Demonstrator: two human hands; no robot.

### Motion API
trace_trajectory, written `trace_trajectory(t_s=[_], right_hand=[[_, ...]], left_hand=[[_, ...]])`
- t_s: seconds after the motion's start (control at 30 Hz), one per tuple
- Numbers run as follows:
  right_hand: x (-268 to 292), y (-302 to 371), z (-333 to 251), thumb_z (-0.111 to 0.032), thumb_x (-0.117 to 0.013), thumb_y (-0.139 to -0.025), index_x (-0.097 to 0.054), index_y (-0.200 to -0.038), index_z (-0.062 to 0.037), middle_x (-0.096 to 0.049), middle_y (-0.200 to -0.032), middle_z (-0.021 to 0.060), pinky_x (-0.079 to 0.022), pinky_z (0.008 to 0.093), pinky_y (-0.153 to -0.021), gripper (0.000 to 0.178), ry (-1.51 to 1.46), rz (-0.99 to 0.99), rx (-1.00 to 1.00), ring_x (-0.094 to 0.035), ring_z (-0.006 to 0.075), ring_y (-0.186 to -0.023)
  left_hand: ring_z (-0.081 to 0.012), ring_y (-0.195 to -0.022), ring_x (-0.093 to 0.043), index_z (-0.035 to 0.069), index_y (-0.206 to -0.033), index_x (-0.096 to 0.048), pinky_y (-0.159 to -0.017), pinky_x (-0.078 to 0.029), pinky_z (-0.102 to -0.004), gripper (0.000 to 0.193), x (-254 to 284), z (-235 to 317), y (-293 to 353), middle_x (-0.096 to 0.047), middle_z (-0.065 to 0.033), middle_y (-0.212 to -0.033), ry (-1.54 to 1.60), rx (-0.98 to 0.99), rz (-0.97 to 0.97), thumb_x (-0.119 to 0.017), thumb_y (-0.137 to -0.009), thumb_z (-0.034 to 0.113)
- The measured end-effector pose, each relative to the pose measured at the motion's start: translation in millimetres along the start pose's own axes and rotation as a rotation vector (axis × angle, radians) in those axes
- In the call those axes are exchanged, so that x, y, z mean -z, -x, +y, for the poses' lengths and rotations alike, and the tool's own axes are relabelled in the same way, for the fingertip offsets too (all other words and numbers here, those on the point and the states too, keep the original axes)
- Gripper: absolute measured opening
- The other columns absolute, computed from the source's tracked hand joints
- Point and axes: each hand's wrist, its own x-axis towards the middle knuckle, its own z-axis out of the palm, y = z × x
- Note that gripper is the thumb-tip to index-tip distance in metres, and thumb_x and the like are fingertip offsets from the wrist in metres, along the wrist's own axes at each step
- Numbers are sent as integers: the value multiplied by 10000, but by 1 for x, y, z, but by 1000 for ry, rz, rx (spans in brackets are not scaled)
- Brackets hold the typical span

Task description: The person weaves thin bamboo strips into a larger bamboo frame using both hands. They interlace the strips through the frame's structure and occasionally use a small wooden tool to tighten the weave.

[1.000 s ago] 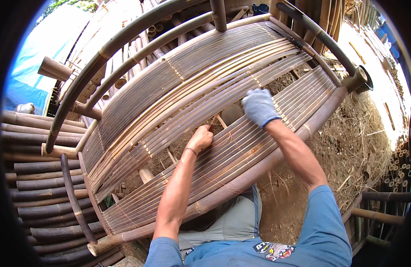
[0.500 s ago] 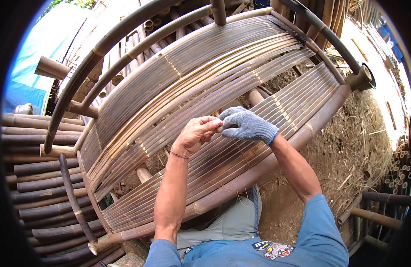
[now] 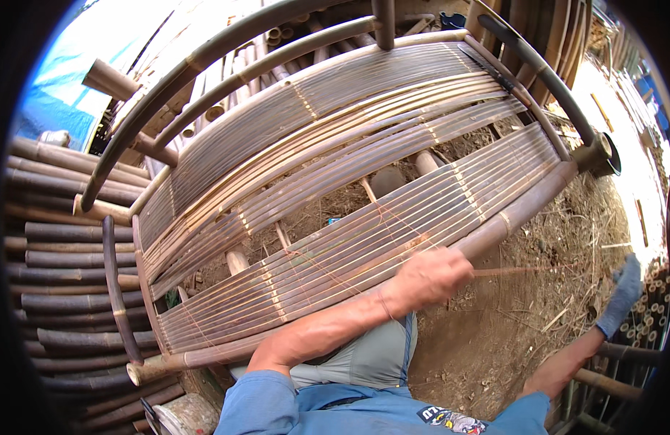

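My bare left hand (image 3: 435,275) is closed in a fist just above the front rail of a bamboo bench (image 3: 523,217), slightly blurred. From it a thin reddish-brown string (image 3: 509,272) stretches sideways to the right, toward my right hand (image 3: 622,293). That hand, in a grey knitted glove, is far out at the right; motion smears its fingers, and the string's far end is lost against the ground. More reddish string (image 3: 328,272) crosses the front slats (image 3: 415,210), wound around them in places. My left forearm lies across the front rail, hiding part of it.
Curved bamboo rails (image 3: 226,90) rise at the bench's far side. A long saw-like blade (image 3: 487,61) lies at its far right end. Dark bamboo poles (image 3: 81,301) are stacked at left, cut poles (image 3: 643,319) at right. A round container (image 3: 186,415) stands at lower left.
My hands, together over the slats before, have parted. The left moved right and down to the front rail; the right swung far out to the right. String now shows stretched out between them.
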Motion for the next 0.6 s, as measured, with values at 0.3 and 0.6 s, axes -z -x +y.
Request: trace_trajectory(t_s=[0.3,0.6], right_hand=[[-268,216,-112,-256,-532,-1013,-638,-932,-28,-591,-611,60,-537,313,-450,264,-542,-1833,-433,-585,153,-457],[-312,87,-179,-283,-410,-1061,-631,-706,-30,-705,-1149,186,-510,418,-908,488,-1631,-1505,-410,-649,237,-818]], left_hand=[[-232,-785,-526,43,-884,-561,-681,-488,-335,166,-15,86,20,-507,-69,-832,102,-162,-138,-647,-827,174],[-338,-1127,-577,21,-1222,-598,-1067,-360,-508,370,30,-106,55,-624,-172,-1188,-613,834,327,-499,-992,293]])
